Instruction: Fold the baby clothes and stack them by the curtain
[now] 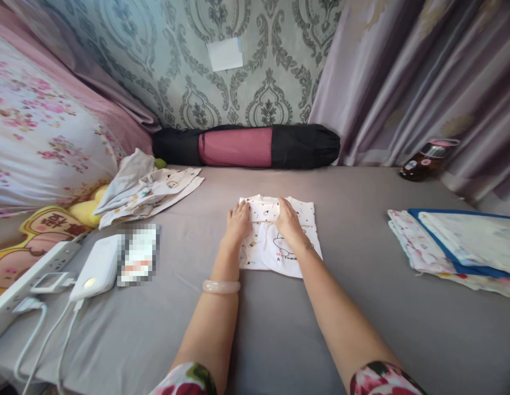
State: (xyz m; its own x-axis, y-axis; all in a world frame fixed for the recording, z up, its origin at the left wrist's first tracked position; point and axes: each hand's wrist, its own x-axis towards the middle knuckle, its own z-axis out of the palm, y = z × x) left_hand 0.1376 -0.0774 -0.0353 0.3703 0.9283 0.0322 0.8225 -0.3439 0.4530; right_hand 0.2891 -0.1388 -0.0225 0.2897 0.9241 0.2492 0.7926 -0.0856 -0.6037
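Note:
A small white baby garment (275, 249) with tiny prints and a cartoon drawing lies flat on the grey bed sheet (279, 329). My left hand (237, 220) rests on its upper left part, fingers curled over a folded edge. My right hand (288, 218) presses on the upper middle of the garment, fingers bent on the fold. A pale bangle (220, 286) sits on my left wrist.
A heap of small clothes (150, 189) lies at the back left. Folded cloths (460, 249) are stacked at the right. A rolled mat in a black bag (246, 146) lies along the wall. A power bank (96, 269), a power strip (28, 277) and a brown bottle (427, 159) are nearby.

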